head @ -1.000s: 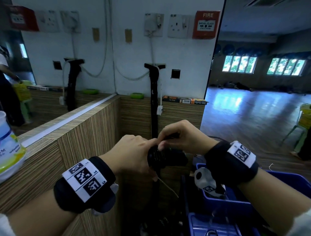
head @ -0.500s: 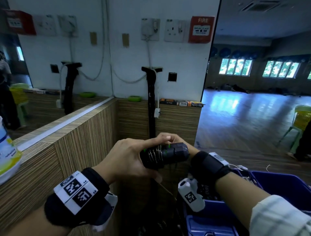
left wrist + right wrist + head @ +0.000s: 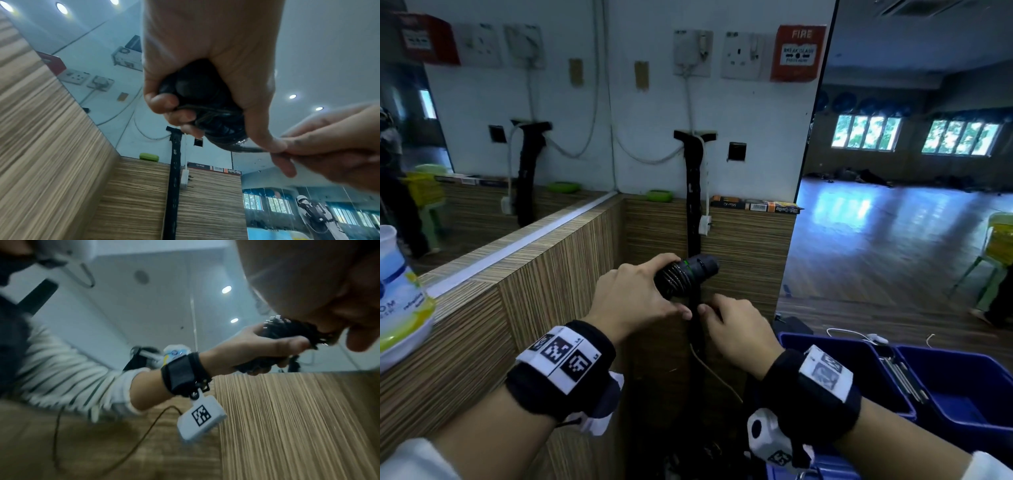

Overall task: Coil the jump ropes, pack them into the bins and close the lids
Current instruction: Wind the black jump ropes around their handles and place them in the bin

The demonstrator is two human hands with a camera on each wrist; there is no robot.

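A white tub (image 3: 400, 301) stood on the wood ledge (image 3: 493, 274) at the far left. Beside it ran a mirror (image 3: 482, 144) along the wall.

The left hand (image 3: 633, 301) was curled tight around the black handles (image 3: 688, 277), with the rope (image 3: 218, 116) wound round them in many turns. The bundle stuck out of the top of the fist and pointed to the right. From the left wrist view, the thumb and fingers (image 3: 162, 102) wrapped round the bundle from both sides.

The right hand (image 3: 739, 329) sat just below the bundle and a little to its right, touching the left thumb. Its fingers (image 3: 283, 160) were pinched together on the loose end of the rope, right where it left the bundle. From there the thin cord (image 3: 717, 377) hung down in front of the wood panel, and in the right wrist view it curved in a slack loop (image 3: 131, 449) under the left arm.

A black post (image 3: 693, 192) stood against the wall behind the hands. Low on the right sat the blue bins (image 3: 969, 425), open on top, well apart from the bundle. Something thin and pale lay in the nearer bin, but it was too small to tell what.
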